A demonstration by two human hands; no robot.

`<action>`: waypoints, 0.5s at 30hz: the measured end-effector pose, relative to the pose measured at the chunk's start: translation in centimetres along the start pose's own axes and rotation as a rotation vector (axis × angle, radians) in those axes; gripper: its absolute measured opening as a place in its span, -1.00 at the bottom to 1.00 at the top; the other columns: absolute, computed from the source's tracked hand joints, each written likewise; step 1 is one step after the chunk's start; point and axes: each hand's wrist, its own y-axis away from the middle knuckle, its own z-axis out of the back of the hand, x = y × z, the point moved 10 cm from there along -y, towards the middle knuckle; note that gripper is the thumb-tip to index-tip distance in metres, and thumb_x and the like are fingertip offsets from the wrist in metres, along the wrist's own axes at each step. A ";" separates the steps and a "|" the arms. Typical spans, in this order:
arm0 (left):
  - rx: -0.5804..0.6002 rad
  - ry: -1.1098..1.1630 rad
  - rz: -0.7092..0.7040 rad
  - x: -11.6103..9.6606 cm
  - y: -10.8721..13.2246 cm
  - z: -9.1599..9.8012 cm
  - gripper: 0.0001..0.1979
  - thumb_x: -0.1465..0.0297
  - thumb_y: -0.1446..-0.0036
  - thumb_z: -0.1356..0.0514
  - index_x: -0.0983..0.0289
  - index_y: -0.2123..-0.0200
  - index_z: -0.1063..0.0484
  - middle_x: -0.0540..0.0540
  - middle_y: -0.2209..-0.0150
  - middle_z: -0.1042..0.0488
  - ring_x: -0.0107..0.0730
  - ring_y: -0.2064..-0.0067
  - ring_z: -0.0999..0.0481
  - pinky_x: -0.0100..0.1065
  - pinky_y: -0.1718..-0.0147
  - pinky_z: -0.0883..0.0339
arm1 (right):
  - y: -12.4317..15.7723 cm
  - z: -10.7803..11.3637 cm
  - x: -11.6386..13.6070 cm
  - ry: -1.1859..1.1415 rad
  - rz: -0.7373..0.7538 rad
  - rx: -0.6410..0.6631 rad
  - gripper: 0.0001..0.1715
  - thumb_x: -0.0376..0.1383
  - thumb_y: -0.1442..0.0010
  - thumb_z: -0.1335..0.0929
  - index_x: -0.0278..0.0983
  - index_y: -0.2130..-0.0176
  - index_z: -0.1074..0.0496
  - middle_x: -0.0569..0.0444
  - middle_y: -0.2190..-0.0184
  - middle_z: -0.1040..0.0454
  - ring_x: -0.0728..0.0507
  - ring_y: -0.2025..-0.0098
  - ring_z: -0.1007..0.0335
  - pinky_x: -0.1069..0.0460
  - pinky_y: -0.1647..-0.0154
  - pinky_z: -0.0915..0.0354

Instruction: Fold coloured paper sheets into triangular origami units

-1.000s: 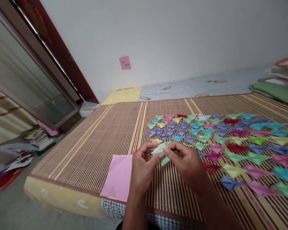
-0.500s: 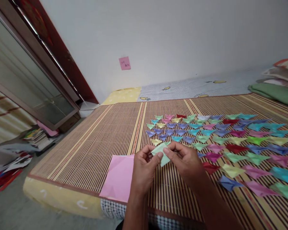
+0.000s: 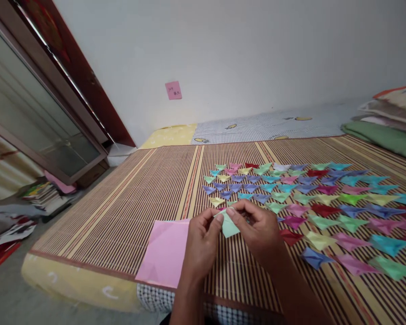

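Note:
A small folded piece of pale green paper [image 3: 229, 227] is pinched between both hands above the striped mat. My left hand [image 3: 205, 232] grips its left edge with thumb and fingers. At its upper right, my right hand [image 3: 257, 223] holds it, the thumb lying over the paper. Fingertips behind the paper are partly hidden. Just left of my left hand lies a stack of pink paper sheets [image 3: 164, 253], partly covered by that hand. Rows of folded paper shapes [image 3: 320, 240] in many colours spread out beyond and to the right of my hands.
The striped mat [image 3: 128, 203] covers a bed with patterned bedding [image 3: 243, 128] along the wall. Folded cloths and a green blanket [image 3: 385, 140] are piled at the far right. A pink note [image 3: 173, 90] sticks to the wall. Books [image 3: 42, 196] are stacked at the left.
Both thumbs have shifted slightly on the green paper, and its top edge is more covered by the fingers. The view has turned a little to the right.

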 end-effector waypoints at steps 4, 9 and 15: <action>0.011 -0.015 0.026 0.4 0.1 -0.1 -0.79 0.27 -0.20 -0.33 0.28 0.38 -0.47 -0.05 0.47 -0.39 -0.42 0.42 -0.30 -0.42 0.41 -0.19 | 0.0 0.3 -0.5 0.001 -0.041 -0.037 -0.72 -0.22 -0.26 -0.39 -0.23 0.47 -0.44 0.22 0.62 -0.28 -0.02 0.57 -0.19 0.08 0.55 -0.13; 0.075 -0.050 0.024 0.5 0.2 -0.3 -0.78 0.30 -0.25 -0.28 0.28 0.41 -0.43 -0.07 0.51 -0.33 -0.45 0.45 -0.26 -0.43 0.44 -0.16 | -0.2 -0.5 -0.9 -0.060 -0.051 0.086 -0.80 -0.22 -0.29 -0.38 -0.25 0.35 -0.50 0.17 0.53 -0.43 -0.05 0.49 -0.32 0.07 0.48 -0.23; -0.084 0.066 0.048 1.2 -0.2 1.7 -0.75 0.29 -0.12 -0.39 0.30 0.46 -0.47 -0.05 0.51 -0.41 -0.47 0.45 -0.32 -0.44 0.42 -0.22 | -0.3 0.1 -1.1 -0.010 -0.040 0.089 -0.76 -0.22 -0.29 -0.39 -0.25 0.41 -0.48 0.17 0.54 -0.41 -0.05 0.48 -0.29 0.06 0.45 -0.19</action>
